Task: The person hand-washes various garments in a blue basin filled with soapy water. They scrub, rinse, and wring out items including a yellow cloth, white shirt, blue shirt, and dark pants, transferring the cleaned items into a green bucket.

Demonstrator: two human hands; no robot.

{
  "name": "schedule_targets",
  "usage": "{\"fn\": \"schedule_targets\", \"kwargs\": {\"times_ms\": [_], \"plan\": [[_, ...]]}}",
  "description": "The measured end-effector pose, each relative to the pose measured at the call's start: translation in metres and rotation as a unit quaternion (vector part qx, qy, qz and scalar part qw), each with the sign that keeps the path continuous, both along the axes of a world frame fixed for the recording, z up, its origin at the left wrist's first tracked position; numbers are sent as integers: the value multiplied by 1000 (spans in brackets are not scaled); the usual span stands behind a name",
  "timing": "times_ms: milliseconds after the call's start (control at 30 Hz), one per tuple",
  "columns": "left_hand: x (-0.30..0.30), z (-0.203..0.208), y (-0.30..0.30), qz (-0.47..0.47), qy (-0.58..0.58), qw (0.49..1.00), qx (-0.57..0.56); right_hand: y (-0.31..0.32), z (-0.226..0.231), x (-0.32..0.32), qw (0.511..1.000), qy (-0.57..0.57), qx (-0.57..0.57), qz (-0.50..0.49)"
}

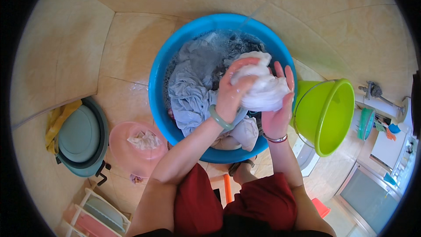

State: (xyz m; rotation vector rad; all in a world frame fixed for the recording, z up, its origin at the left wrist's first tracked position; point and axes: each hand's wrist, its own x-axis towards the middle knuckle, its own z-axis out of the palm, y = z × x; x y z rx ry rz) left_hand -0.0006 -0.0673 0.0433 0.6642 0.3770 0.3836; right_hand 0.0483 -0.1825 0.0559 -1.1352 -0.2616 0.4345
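A bunched, wet white cloth (264,88) is held up over a large blue tub (154,83). My left hand (232,90), with a pale green bangle at its wrist, curls its fingers over the cloth's left side. My right hand (277,120), wearing a silver bangle, supports the cloth from the right, palm up and fingertips raised along its edge. Below, sudsy water fills the tub. Light grey-blue garments (187,94) lie on its left side, dark clothing (245,44) at the back, and a pale pinkish garment (244,134) near the front rim.
A lime green bucket (313,109) leans at the tub's right. To the left are a pink basin (131,158) holding a whitish cloth, and grey-green basins (79,134) with a yellow cloth. A thin water stream (258,12) falls in from behind. Tiled walls enclose the back.
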Motion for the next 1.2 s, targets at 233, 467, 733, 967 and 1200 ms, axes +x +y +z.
{"fn": "schedule_targets", "kwargs": {"times_ms": [233, 467, 733, 967, 1200], "plan": [[12, 38, -7, 100, -34, 880, 463, 11, 30, 26, 970, 188, 141, 53], [45, 47, -41, 159, -193, 923, 291, 23, 29, 41, 926, 303, 203, 97], [28, 29, -38, 65, -163, 864, 471, 23, 27, 38, 872, 370, 235, 218], [18, 35, -9, -31, -279, 676, 681, 26, 29, 25, 841, 397, 243, 276], [17, 43, -29, 39, -310, 747, 587, 5, 38, 21, 844, 390, 248, 272]]}}
